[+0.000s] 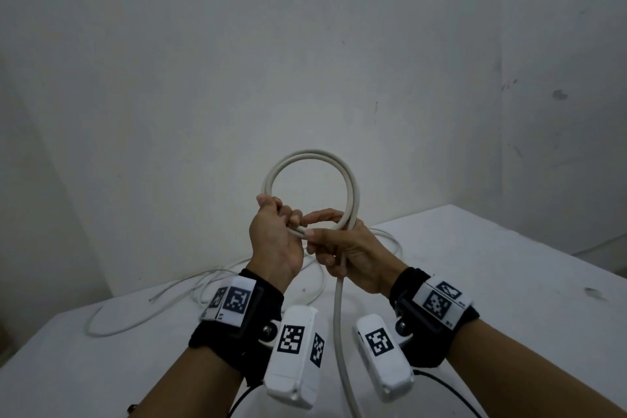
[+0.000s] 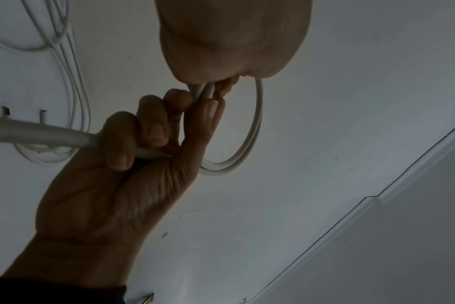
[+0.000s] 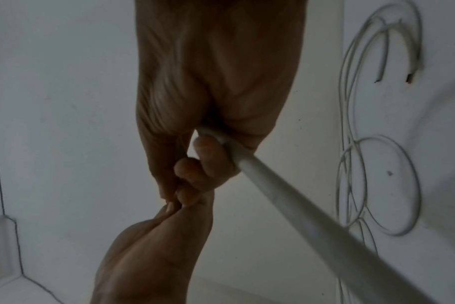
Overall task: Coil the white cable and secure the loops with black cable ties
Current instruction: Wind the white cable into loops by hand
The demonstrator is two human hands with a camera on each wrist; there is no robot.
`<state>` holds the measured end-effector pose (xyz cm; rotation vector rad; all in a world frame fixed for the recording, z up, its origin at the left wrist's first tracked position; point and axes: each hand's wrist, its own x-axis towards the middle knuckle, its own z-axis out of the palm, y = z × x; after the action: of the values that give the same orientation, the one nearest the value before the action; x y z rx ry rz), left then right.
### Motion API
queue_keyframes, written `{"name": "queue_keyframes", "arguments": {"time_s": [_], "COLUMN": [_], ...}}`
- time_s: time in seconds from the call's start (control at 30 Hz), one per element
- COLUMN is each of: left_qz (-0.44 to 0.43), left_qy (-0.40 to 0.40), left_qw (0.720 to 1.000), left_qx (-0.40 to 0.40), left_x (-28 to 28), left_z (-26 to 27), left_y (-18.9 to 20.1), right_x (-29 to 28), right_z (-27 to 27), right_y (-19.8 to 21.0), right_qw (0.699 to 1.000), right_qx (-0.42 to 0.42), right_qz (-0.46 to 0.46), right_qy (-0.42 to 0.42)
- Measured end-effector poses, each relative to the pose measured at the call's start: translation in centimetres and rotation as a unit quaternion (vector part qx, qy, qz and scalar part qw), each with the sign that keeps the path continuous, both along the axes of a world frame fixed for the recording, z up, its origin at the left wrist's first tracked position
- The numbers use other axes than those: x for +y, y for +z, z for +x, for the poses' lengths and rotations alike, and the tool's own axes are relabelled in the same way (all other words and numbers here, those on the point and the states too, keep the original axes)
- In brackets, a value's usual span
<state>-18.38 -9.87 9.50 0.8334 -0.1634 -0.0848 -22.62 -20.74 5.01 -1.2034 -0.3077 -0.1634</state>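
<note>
The white cable (image 1: 349, 187) rises as a loop of seemingly two turns above both hands. The left hand (image 1: 275, 241) grips its base, and the right hand (image 1: 353, 254) holds the strand beside it.

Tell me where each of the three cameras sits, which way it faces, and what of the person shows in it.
Head: worn on the head, looking forward and down at both hands holding the looped thick white cable above the white table.
Left wrist: under the left hand, looking along it at the right hand.
Right wrist: under the right hand, looking along it at the left hand's heel.
Shared: all show the cable and thin white wires on the table.
</note>
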Motion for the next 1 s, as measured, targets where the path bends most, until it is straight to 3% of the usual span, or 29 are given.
{"name": "queue_keyframes", "arguments": {"time_s": [0.2,0.43,0.53,0.6,0.67,0.7,0.73,0.8,0.87,0.93,1.0], "left_qz": [-0.006,0.081,0.155,0.26,0.351,0.386,0.43,0.516,0.603,0.681,0.696], "left_qy": [-0.037,-0.038,-0.023,0.051,0.2,0.277,0.325,0.315,0.223,0.138,0.097], "left_qw": [0.999,0.996,0.988,0.964,0.907,0.852,0.77,0.59,0.463,0.396,0.381], "left_qx": [0.009,-0.005,-0.002,-0.031,-0.121,-0.22,-0.341,-0.535,-0.61,-0.601,-0.601], "left_x": [0.1,1.0,1.5,1.5,1.9,2.3,2.7,3.3,3.4,3.2,2.8], "left_z": [-0.1,-0.2,-0.1,0.2,0.2,0.1,0.1,0.6,1.2,1.7,2.3], "left_y": [-0.6,-2.0,-2.4,-3.0,-3.1,-3.0,-2.9,-3.0,-3.0,-2.6,-2.3], "right_x": [-0.8,-1.7,-2.1,-2.5,-2.8,-2.9,-3.1,-3.2,-3.2,-3.0,-2.8], "right_z": [0.2,0.1,0.0,0.0,0.0,-0.1,-0.1,-0.2,-0.2,-0.2,-0.2], "right_y": [0.3,0.6,0.7,0.8,1.0,1.0,1.1,1.2,1.3,1.5,1.6], "right_qw": [0.999,0.995,0.994,0.995,0.994,0.993,0.993,0.993,0.993,0.992,0.99], "right_qx": [-0.002,0.02,0.032,0.039,0.045,0.048,0.05,0.051,0.049,0.045,0.041], "right_qz": [-0.031,-0.07,-0.072,-0.065,-0.069,-0.073,-0.078,-0.081,-0.086,-0.1,-0.114], "right_qy": [-0.04,-0.071,-0.071,-0.07,-0.074,-0.076,-0.076,-0.072,-0.069,-0.065,-0.071]}}
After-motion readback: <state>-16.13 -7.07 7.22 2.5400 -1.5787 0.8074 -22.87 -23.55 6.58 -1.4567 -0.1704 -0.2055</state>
